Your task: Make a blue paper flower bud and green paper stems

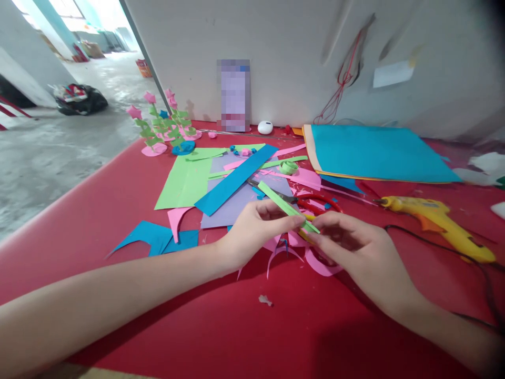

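Observation:
My left hand (256, 227) pinches a narrow green paper strip (282, 201) near its middle. The strip slants up and to the left from my fingers. My right hand (355, 247) pinches the strip's lower end, fingers closed round it. Both hands hover just above the red table (118, 189), over pink paper scraps (315, 260). Red-handled scissors (315, 202) lie right behind my hands.
A yellow glue gun (437, 221) with its black cord lies at the right. Blue, green, purple and pink paper sheets lie at the centre, with a stack of coloured sheets (374, 152) behind. Paper flowers (161, 126) stand at the back left, near the table edge.

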Available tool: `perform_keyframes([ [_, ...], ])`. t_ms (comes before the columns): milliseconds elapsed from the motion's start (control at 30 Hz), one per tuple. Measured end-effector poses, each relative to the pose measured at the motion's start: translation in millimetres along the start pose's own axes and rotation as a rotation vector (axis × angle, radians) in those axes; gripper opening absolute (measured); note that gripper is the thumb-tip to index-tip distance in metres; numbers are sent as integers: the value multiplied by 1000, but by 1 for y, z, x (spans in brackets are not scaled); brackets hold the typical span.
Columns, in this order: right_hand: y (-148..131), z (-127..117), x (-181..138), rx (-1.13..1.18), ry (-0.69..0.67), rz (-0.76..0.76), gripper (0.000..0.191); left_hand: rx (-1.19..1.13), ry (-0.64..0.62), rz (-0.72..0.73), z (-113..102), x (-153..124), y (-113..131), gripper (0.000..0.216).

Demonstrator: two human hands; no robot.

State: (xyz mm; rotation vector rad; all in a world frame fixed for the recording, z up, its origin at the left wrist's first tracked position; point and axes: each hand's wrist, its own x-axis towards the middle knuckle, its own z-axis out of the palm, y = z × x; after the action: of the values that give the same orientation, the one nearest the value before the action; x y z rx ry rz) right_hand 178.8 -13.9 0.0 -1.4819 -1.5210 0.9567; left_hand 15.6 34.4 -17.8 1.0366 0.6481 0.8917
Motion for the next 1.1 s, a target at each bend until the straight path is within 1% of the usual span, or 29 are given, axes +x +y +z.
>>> perform_keyframes([
  [100, 1, 2, -2, 39, 27, -16, 14, -70, -14, -3, 5, -4, 1, 5],
  [233, 1, 2, -4, 71, 71, -60, 6, -157, -37, -16, 14, -11, 2, 5],
  [333, 1, 2, -6, 86, 91, -94, 5, -195, -36, -27, 18, -13, 2, 5],
  [567, 2, 0, -9, 109, 96, -116, 9, -204, -28, -41, 18, -14, 1, 5],
  [800, 0, 1, -10, 137, 101, -147, 9, -204, -23, -25, 19, -15, -1, 6],
  [933, 0, 1, -10, 184, 80, -133, 7, -197, -24, -10, 18, -13, -1, 5],
  [1100, 5, 0, -12, 265, 26, -59, 10, -165, 0, 12, 17, -13, 1, 4],
])
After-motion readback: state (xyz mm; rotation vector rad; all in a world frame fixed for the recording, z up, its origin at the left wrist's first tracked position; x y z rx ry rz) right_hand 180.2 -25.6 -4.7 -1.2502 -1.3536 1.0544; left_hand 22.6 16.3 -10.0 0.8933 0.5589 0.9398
